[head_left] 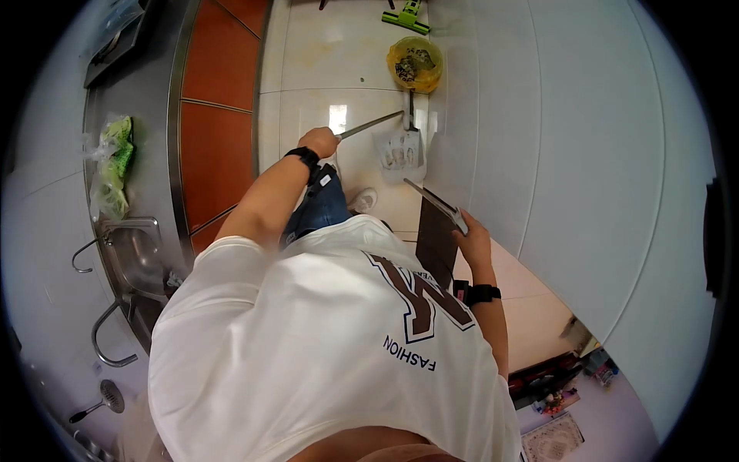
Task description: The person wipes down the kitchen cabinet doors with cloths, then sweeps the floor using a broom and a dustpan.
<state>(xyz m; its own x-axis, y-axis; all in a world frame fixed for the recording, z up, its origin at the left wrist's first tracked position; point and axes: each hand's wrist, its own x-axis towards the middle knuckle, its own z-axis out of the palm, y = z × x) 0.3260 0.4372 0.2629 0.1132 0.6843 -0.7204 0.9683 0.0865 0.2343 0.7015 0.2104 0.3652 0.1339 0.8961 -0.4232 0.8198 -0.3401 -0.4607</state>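
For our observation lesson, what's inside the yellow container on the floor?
Inside the yellow container, dark, mottled clumps show, too small to identify. They cover the middle of its bottom, so anything beneath is hidden.

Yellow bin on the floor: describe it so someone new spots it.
Look along the tiled floor between the orange cabinets and the pale wall. Past the grey pole in the left hand, the bin sits near the wall, just short of a green mop head. Unlike that, it is round and yellow, with dark contents.
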